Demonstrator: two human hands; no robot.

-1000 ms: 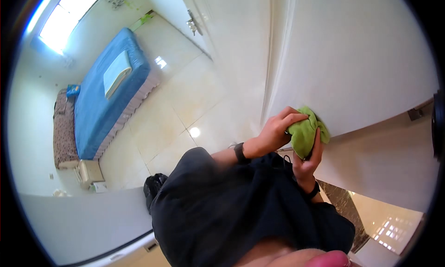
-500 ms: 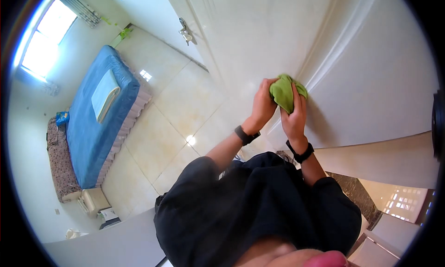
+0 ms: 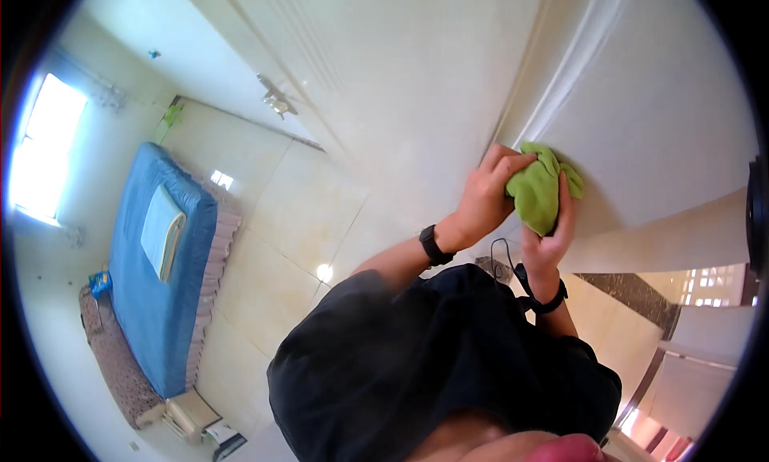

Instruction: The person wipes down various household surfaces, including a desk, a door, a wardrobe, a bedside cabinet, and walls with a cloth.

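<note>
A bunched green cloth [image 3: 537, 191] is between my two hands, close to the white door [image 3: 408, 69] and its frame edge. My left hand [image 3: 486, 196] grips the cloth from the left, with its fingers curled over the top. From below and to the right, my right hand [image 3: 549, 242] holds it, thumb and fingers on either side. Dark bands circle both wrists. Whether the cloth presses on the white surface behind it, I cannot tell.
A metal door handle [image 3: 276, 101] sticks out at the upper left. Further left stands a bed [image 3: 160, 302] with a blue cover and a folded blanket [image 3: 164, 229]. Pale tiles [image 3: 272, 213] cover the floor. White furniture [image 3: 697, 382] shows at the lower right.
Both hands and the green cloth have moved right and slightly down in the view. The camera has turned, so the bed and door handle sit further left and lower.
</note>
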